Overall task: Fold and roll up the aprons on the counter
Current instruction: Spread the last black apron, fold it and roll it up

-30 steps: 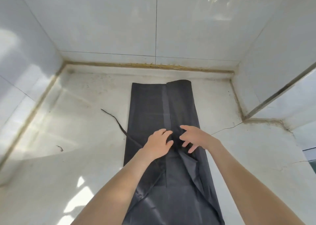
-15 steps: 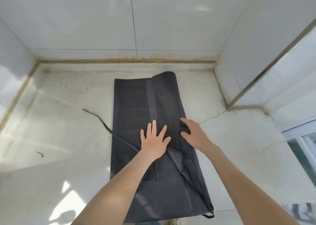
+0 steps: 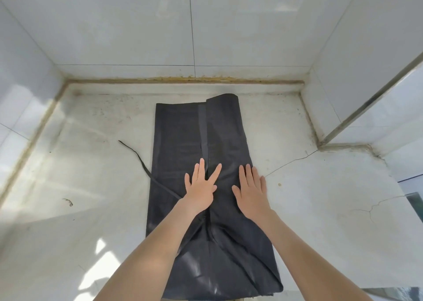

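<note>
- The left hand [image 3: 201,186] lies flat on the apron [image 3: 178,140], palm down, fingers straight and spread. It holds nothing and straddles the middle line where the two folded sides meet.
- The right hand [image 3: 251,191] lies flat just beside it, fingers straight and close together. It presses the right-hand flap near the apron's right edge and grips nothing.
- The step in hand looks like smoothing the lengthwise fold: both sides are turned in to the middle, making one long narrow strip.
- The strip lies in the middle of the counter [image 3: 91,186]. Its long axis runs from the near edge straight toward the back edge under the wall [image 3: 137,26].
- Its far end stops short of the back edge, and the far right corner [image 3: 223,98] curls up a little. Its near end reaches the counter's near edge.
- A tie [image 3: 139,156] trails out from the apron's left side onto bare counter, toward the left edge.
- The next move probably calls for tucking that tie in and pressing the raised corner flat. Rolling would then start from one short end, with both hands keeping the roll square to the long sides.
</note>
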Demonstrator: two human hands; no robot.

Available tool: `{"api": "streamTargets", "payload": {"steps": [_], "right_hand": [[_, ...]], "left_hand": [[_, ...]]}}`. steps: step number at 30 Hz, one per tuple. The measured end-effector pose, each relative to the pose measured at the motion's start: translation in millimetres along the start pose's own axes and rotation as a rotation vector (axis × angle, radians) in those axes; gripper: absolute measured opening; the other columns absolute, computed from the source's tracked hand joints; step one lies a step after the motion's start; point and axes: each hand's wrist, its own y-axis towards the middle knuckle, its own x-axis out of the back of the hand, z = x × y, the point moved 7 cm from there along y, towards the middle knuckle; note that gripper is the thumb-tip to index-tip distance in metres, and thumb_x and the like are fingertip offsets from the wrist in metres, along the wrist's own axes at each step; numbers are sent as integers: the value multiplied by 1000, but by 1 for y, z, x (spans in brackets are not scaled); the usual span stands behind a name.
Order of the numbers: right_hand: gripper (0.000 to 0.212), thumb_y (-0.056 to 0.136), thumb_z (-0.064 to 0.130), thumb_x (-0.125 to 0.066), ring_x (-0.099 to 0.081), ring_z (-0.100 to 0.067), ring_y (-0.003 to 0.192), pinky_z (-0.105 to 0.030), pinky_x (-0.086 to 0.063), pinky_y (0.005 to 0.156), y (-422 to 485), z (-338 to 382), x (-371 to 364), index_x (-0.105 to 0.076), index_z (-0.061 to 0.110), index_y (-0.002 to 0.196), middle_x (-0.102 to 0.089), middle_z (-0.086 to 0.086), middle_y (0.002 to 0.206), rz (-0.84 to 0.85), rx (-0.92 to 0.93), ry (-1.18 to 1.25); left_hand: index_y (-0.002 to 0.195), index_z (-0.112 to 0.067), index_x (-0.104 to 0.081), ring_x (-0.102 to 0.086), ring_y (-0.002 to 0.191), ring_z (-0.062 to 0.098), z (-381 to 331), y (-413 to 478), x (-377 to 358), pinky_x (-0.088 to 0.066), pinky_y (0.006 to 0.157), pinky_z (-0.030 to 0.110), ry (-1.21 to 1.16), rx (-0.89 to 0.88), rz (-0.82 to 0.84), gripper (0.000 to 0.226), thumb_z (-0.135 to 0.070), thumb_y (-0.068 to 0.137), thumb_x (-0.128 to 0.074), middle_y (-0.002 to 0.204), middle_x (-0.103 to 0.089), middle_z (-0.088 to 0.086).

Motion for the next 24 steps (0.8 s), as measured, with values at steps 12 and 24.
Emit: {"api": "streamTargets", "payload": {"steps": [12,24], "right_hand": [[65,100,46,-2,-39,-28,137,-48,-28,110,10,18,-15,-35,15,147,-40,-11,149,-5,148,-199],[57,99,50,-18,-47,-27,131,-50,-23,106,43,14,9,-41,22,142,-49,-5,143,30,365,-452]], "left_hand": [[152,-36,-10,-7,146,26,22,-4,16,-9,115,43,152,-141,-195,66,-56,96,-36,161,3,6],[151,-29,12,16,146,13,33,22,14,12,117,38,348,-303,-151,80,-69,82,11,160,15,-3]]}}
